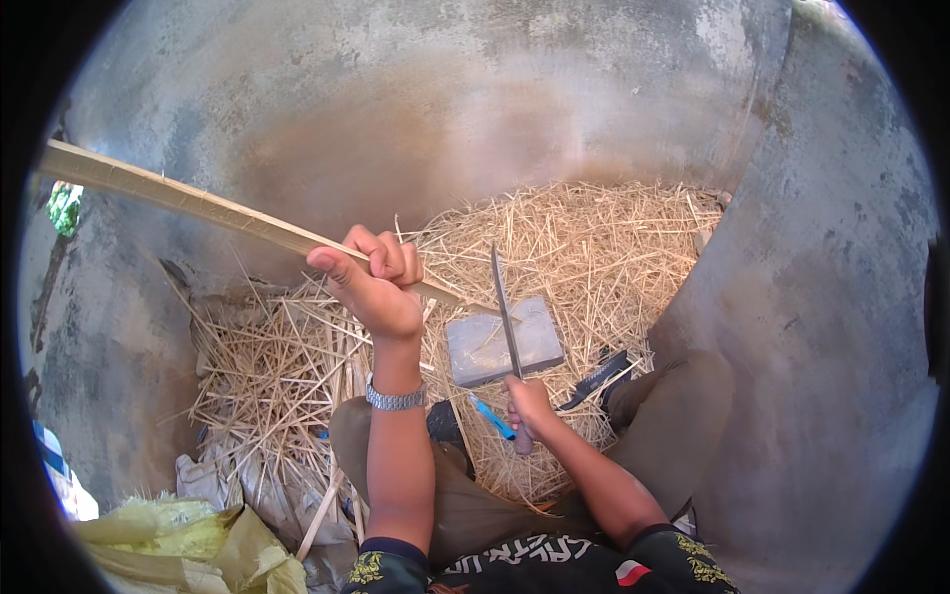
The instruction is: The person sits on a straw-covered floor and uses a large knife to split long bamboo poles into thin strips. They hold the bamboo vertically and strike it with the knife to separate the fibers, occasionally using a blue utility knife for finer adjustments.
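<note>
My left hand [371, 277], a metal watch [396, 396] on its wrist, is closed round a long pale strip of split bamboo or wood [198, 205]. The strip slants from the upper left down to a grey block [539, 332], its near end tapering behind a long knife [501, 297]. In my right hand [530, 406] is the knife's handle, fingers wrapped round it. The dark, narrow blade points away from me over the block and meets or crosses the strip's end; whether it cuts in, I cannot tell.
Shavings and thin slivers [594, 243] cover the ground around the block. Loose cut sticks [267, 371] pile up on the left. A blue object [492, 418] lies near my right hand. Grey walls [416, 109] curve around me. A yellowish sack [198, 544] lies at the lower left.
</note>
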Demonstrator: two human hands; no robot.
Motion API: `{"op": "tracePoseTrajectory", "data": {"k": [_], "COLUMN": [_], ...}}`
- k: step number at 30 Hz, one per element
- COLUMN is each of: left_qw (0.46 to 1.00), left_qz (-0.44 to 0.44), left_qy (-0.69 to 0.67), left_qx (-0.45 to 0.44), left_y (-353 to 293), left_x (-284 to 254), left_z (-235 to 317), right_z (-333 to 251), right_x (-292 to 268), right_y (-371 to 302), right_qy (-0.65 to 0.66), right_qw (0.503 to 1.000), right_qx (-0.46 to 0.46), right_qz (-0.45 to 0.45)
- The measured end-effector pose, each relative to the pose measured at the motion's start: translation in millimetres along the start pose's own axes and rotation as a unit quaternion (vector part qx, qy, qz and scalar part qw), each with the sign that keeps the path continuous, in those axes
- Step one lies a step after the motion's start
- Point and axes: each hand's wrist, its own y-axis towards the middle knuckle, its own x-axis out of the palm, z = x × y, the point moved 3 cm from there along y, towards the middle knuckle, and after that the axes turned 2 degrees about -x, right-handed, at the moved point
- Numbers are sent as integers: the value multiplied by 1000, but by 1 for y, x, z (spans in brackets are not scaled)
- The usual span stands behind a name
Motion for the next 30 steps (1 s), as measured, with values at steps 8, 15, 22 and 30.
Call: {"op": "tracePoseTrajectory", "data": {"k": [8, 15, 22, 30], "left_qw": [995, 995, 987, 984], "left_qz": [85, 76, 122, 140], "left_qy": [16, 41, 47, 50], "left_qx": [50, 49, 94, 101], "left_y": [-4, 12, 19, 10], "left_x": [5, -20, -11, -23], "left_z": [-1, 8, 10, 8], "right_z": [-34, 31, 90, 77], "right_x": [14, -35, -79, -66], "right_y": [-11, 35, 81, 82], "right_qy": [-175, -227, -125, -10], "right_qw": [956, 967, 972, 990], "right_qx": [-236, 9, 103, 31], "right_qz": [-1, 115, 169, 137]}}
